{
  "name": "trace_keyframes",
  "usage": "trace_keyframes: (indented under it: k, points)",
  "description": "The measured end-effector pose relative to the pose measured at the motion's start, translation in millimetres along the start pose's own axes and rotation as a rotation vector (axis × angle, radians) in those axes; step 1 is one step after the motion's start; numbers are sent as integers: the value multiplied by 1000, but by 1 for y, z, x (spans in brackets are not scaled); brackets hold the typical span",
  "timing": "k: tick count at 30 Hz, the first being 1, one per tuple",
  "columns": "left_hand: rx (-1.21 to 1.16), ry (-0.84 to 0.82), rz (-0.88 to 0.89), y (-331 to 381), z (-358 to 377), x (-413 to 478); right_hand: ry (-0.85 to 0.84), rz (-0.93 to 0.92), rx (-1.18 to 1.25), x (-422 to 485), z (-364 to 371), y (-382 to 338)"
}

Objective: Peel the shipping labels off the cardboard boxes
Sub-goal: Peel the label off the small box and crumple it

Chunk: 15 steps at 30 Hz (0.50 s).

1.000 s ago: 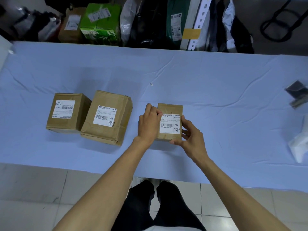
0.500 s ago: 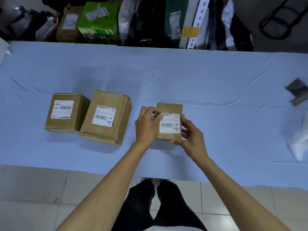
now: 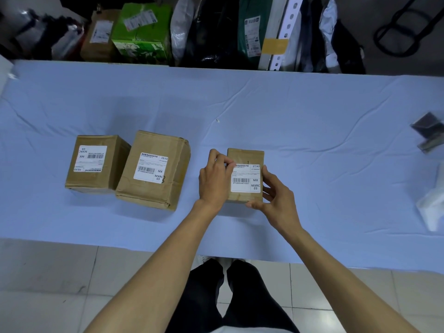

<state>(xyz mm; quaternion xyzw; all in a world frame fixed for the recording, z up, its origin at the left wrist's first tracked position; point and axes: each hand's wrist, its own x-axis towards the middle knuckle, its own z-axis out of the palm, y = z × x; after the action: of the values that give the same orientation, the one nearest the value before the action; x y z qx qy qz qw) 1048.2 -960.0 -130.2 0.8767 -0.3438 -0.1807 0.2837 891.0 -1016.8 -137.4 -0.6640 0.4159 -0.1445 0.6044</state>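
A soft, light blue cloth with lots of little wrinkles covers the tabletop [image 3: 312, 111]. Behind it is a messy heap: a shiny green box [image 3: 141, 32] with a white sticker, a brown box [image 3: 101, 39], dark bags and a white strip [image 3: 286, 32] with round holes. The floor [image 3: 48, 284] near the person is made of pale square tiles.

Three brown cardboard boxes sit on the cloth in a row. The small box [image 3: 245, 156] is in the middle of the tabletop, between the two hands. Its shipping label [image 3: 245, 179] is a flat white paper rectangle stuck on top. It reads "37/42", "MX" and "MXRC 03", with a barcode and "ST10002467U037".

The left hand [image 3: 213, 181] has its fingers curled, and the fingertips pinch at the top left corner of the shipping label. I cannot tell if the corner is lifted. The right hand [image 3: 278, 200] grips the small box, with fingers on its right side and the thumb at its near edge.

The middle box [image 3: 177, 164] is bigger, crumpled and dented. Its middle label [image 3: 151, 169] reads "39/42", "MX", "MXRC 03" and "ST10002467U039". The left box [image 3: 117, 162] touches it and has smoother sides. Its left label [image 3: 90, 158] is upside down and reads "MX" and "MXRC 03".
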Motion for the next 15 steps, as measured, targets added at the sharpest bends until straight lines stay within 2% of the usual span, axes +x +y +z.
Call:
trace_keyframes:
  k: [9, 15]
  points:
    - [4, -25, -95, 7, 2, 4, 2, -2, -10, 0, 0, 0]
    - [-79, -31, -109, 1, 0, 1, 3, 14, 4, 0, 0, 0]
